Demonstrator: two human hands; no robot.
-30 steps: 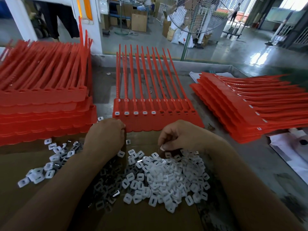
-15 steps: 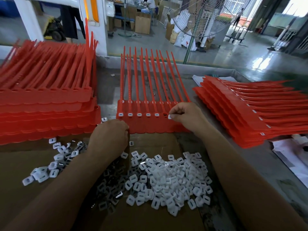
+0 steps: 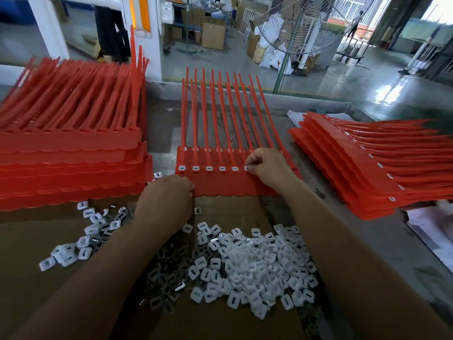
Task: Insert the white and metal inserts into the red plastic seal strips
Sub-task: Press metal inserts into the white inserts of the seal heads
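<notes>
**Landmark: central sheet of red seal strips**. It lies flat on the table, tails pointing away from the person, on top of at least one similar sheet.

1. Seated white inserts: five in a row in the sheet's sockets, counting from its left end.
2. Right hand: on the sheet, fingers curled, thumb and forefinger pinching a white insert at the sixth socket.
3. Left hand: at the sheet's near left corner, knuckles up and fingers curled under. Whether it holds anything cannot be told.
4. Loose white inserts: heaped on brown cardboard, nearer the person than the sheet.
5. Metal inserts: a dark scatter touching that heap's left side.
6. Smaller scatter of inserts: near-left of the sheet.
7. Left stack of strips: left of the sheet.
8. Right stack of strips: right of the sheet, white inserts showing along its edge.
</notes>
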